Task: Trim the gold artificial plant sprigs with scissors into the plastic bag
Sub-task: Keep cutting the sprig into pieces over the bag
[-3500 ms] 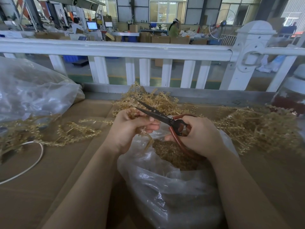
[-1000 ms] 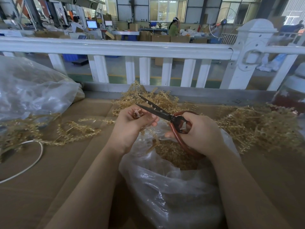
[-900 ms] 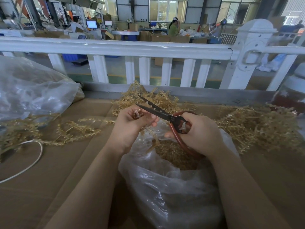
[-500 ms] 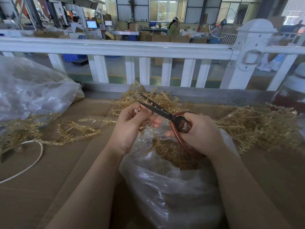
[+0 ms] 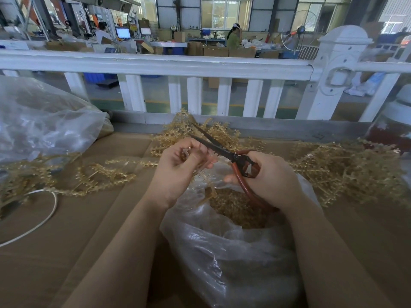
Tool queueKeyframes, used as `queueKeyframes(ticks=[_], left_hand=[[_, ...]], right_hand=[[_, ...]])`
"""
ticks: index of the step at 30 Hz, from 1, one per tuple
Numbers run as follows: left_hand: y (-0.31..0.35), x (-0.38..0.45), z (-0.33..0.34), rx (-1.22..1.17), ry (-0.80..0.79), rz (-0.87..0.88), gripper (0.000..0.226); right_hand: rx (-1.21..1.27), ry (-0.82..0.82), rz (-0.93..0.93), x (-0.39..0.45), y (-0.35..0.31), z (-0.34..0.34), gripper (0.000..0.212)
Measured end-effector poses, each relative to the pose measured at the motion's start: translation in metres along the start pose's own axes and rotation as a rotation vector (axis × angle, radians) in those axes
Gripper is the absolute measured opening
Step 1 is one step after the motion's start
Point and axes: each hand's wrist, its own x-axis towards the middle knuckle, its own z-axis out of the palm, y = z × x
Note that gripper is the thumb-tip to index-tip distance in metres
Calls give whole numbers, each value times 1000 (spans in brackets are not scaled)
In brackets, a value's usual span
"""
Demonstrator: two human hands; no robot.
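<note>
My left hand (image 5: 178, 167) pinches a gold sprig (image 5: 201, 172) at mid-frame, just above the open plastic bag (image 5: 233, 252) of gold trimmings. My right hand (image 5: 270, 176) holds the scissors (image 5: 222, 150) in a closed grip, blades parted beside my left fingers, loose sprigs (image 5: 347, 167) piled right on the counter (image 5: 66, 230)

A white railing (image 5: 155, 64) ran across behind the cardboard-covered table (image 5: 55, 252). A white cable (image 5: 47, 215) lay looped at the table's left. Beyond the railing stood boxes (image 5: 215, 51), lit monitors (image 5: 123, 32) and a worker (image 5: 233, 37).
</note>
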Motion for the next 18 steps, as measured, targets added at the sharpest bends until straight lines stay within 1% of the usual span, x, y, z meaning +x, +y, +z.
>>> queueKeyframes(ticks=[4,8,11,15,18], left_hand=[[1,0,-1,-6,-3,11,21],[-2,1,-2,22,29,23,20],[-3,2,-3,73,26,28,20],[-6,0,0,125,-4,9,16],[-7,0,2,125,-15,-2,14]], right_hand=[[23,22,23,0,3,0,57],[58,35,23,1,5,0,67],[25,32,1,2,6,2,65],[-30,-8,-36,2,8,5,67],[-27,-17,-35,2,8,5,62]])
